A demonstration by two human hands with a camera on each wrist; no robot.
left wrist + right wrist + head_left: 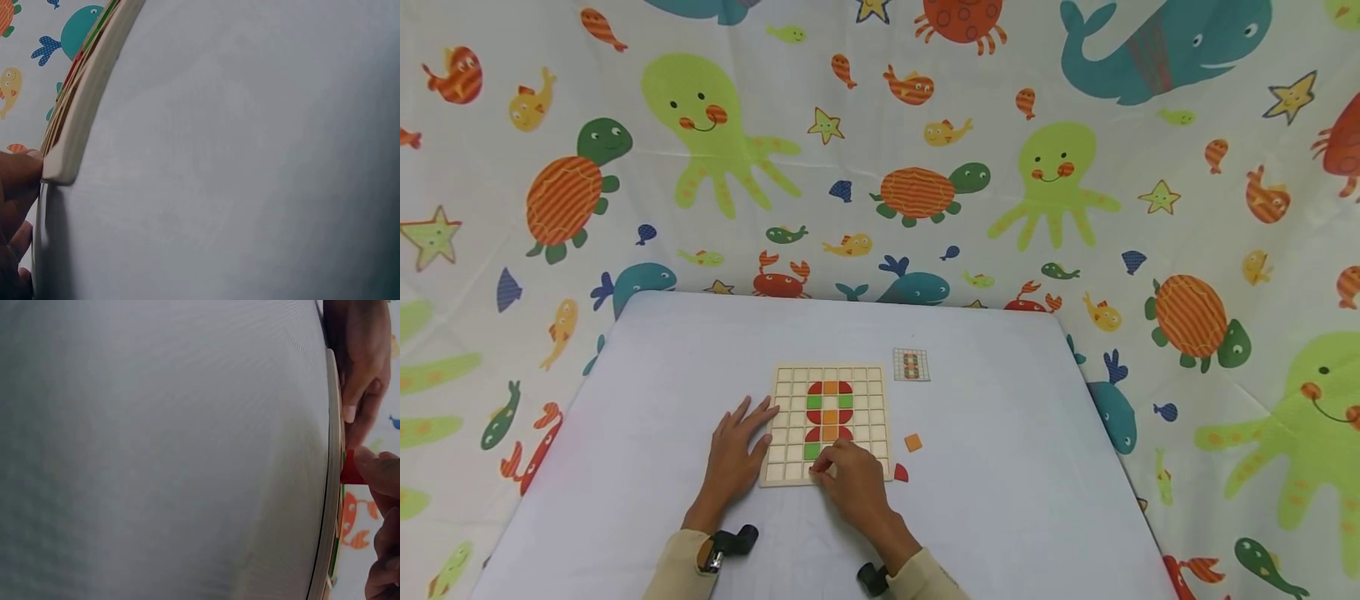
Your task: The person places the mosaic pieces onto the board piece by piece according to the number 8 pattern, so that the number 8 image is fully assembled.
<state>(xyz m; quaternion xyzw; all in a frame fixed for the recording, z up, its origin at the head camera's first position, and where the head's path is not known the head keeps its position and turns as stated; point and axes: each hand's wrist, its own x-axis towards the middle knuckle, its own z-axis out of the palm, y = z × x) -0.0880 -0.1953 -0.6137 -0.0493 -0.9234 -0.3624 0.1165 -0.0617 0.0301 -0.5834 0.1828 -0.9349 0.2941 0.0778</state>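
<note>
A square wooden grid board [782, 433] lies on the white table, with red, green and orange tiles [830, 417] set in its middle columns. My left hand [735, 446] rests at the board's left edge, fingers spread, touching its rim. Over the board's lower middle, my right hand [853, 479] pinches a red tile [353, 470] between thumb and fingers. In the right wrist view that tile stands tilted up at the board's edge. The right hand hides some lower cells of the grid.
Right of the board lie a loose orange square tile [913, 442] and a red quarter-round tile [901, 473]. A small pattern card [912, 365] sits beyond the board's upper right corner. A sea-animal printed cloth [850, 142] hangs behind the table [1015, 467].
</note>
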